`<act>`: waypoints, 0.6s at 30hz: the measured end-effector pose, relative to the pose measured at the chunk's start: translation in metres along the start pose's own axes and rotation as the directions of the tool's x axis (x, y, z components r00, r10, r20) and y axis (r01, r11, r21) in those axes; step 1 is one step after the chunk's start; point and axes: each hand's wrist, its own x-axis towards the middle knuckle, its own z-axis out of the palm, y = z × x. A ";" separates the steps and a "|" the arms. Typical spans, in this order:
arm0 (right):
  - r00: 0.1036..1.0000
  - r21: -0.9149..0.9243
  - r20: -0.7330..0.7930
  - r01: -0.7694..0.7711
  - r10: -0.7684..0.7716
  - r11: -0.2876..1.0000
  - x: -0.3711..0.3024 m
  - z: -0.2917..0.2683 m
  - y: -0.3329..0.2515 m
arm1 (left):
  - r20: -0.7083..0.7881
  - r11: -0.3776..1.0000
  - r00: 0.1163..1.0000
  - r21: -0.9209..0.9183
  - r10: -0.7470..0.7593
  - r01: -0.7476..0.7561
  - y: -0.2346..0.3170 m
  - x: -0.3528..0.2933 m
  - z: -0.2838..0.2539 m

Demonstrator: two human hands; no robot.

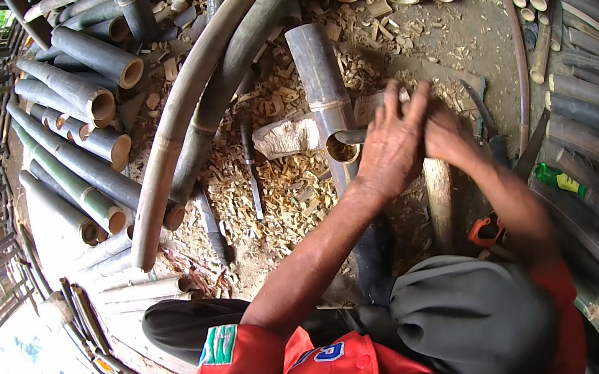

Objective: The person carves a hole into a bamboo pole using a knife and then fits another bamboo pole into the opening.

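A dark bamboo tube (318, 68) lies lengthwise before me over a rough wooden block (288, 137). It has a round hole (343, 151) cut in its side. The flat metal blade of a chisel (351, 136) reaches to this hole from beneath my left hand (391, 141). That hand is closed around the chisel at the palm, some fingers pointing away from me. Close against it on the right is my right hand (447, 128), its fingers mostly hidden and slightly blurred. Below the hands stands a pale wooden stick (440, 197); whether the right hand touches it I cannot tell.
Two long curved poles (174, 128) lean across the left. A chisel (252, 167) and a knife (210, 223) lie among wood chips (277, 190). Bamboo tubes (94, 55) pile up at left, back and right. A green bottle (560, 179) and an orange object (486, 231) are at right.
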 end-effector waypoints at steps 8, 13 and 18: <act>0.867 -0.580 0.010 0.410 -0.498 0.704 0.087 -0.020 -0.062 | -0.688 0.911 0.712 -0.371 -0.138 -0.181 -0.037 -0.015 -0.005; 0.901 -0.361 0.336 0.394 -0.276 0.845 0.075 -0.032 -0.037 | -0.536 0.941 0.837 -0.326 -0.106 -0.089 -0.034 -0.014 -0.003; 0.813 0.734 0.576 -0.560 0.085 0.384 0.001 0.017 -0.005 | 0.253 0.947 0.942 -0.175 -0.222 0.270 0.005 -0.012 -0.028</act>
